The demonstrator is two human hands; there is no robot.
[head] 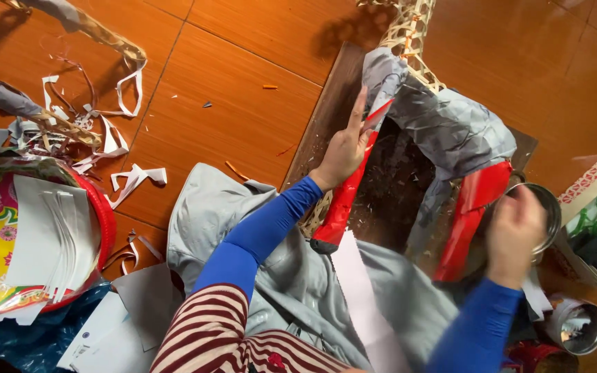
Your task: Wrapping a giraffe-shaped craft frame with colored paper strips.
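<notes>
Meanwhile, the left hand point(343, 148) presses flat, fingers spread, on the grey-and-red paper-covered frame point(450, 131), while the blurred right hand point(514, 231) curls around a metal bowl point(551, 207) further right.

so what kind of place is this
Probably a home craft workspace on the floor, where paper is pasted onto woven frames. Paper scraps litter the orange-brown floor tiles, the left hand presses grey and red paper onto a woven frame figure, and a red tray holds cut sheets.
</notes>
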